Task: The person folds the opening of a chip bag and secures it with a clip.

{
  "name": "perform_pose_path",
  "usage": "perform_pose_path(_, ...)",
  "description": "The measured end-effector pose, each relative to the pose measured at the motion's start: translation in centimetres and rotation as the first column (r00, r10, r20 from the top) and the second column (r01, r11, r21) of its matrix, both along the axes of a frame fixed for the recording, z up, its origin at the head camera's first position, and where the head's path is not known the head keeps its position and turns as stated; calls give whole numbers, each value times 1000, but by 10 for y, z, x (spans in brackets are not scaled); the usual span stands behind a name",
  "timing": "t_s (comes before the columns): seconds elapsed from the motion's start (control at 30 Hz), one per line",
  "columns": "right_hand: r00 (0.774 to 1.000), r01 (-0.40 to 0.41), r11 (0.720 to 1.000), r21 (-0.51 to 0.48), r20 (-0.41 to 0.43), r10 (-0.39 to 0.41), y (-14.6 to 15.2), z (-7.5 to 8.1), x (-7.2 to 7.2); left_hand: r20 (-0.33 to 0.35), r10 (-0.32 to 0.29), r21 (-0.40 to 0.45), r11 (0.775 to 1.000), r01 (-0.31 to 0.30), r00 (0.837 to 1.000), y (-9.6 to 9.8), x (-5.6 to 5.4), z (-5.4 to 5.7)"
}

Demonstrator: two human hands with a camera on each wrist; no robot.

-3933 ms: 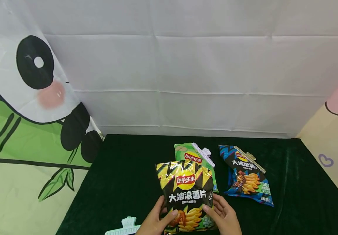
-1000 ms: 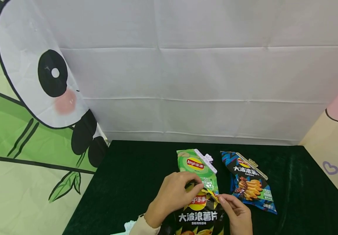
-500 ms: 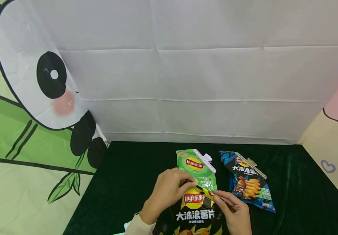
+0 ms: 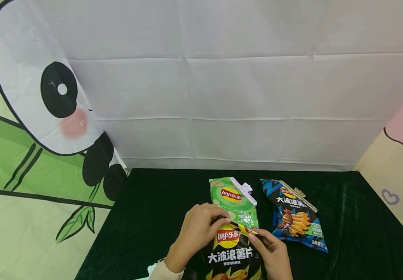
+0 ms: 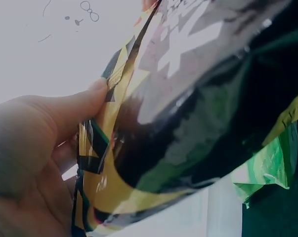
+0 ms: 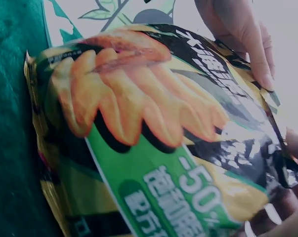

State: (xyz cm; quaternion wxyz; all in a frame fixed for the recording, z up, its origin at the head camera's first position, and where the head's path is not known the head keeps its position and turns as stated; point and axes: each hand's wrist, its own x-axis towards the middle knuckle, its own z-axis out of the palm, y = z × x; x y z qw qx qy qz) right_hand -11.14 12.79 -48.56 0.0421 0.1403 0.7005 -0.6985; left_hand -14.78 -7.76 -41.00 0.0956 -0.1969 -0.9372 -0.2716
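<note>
A black and yellow bag of potato chips [image 4: 230,256] stands toward me at the table's front. Its top is folded over into a narrow yellow strip [image 4: 244,228]. With thumb and fingers my left hand [image 4: 201,225] pinches the left end of that fold. The right end is pinched by my right hand [image 4: 273,249]. In the left wrist view, the left thumb [image 5: 84,106] presses on the yellow folded edge, the other fingers lying behind it. The right wrist view shows the bag's printed front [image 6: 139,98], both hands along its top edge.
Just behind lies a green chip bag [image 4: 231,204] with a white clip [image 4: 245,190] across its corner. To the right is a blue chip bag [image 4: 295,217] with a beige clip [image 4: 299,195]. A pale teal clip [image 4: 149,270] peeks out beside my left sleeve. Dark green cloth covers the table [image 4: 159,202].
Earlier both hands held the bag by its sides with its top upright. Now they pinch the top, which is folded down. Over the last second, hands and bag shifted slightly left.
</note>
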Motion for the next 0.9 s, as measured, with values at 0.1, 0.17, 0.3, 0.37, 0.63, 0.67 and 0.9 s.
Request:
perform_pose_path(0.1,1000,-1,998,-58,17,2,-3,-4,0,17,-16,-11,1000,16,1000,0,1,1)
perform_pose_path(0.17,1000,-3,996,-90,19,4,-6,-6,-1,26,-13,-12,1000,14,1000,-2,5,3)
perform_pose_path(0.3,1000,-3,993,-120,12,4,-8,-7,-2,27,32,54,998,-33,999,-17,20,10)
perform_pose_path(0.37,1000,-5,992,-125,6,6,-8,-6,-3,16,65,79,995,-66,998,-33,28,13)
perform_pose_path(0.63,999,-17,990,-138,-33,13,-8,-1,-3,456,94,-71,995,-69,885,-151,47,-31)
perform_pose_path(0.67,999,-17,990,-139,-32,13,-8,-1,-3,533,81,-84,996,-43,842,-168,47,-50)
perform_pose_path(0.9,1000,-14,991,-134,-4,14,-7,-1,-2,742,157,-138,987,-80,652,-228,53,-161)
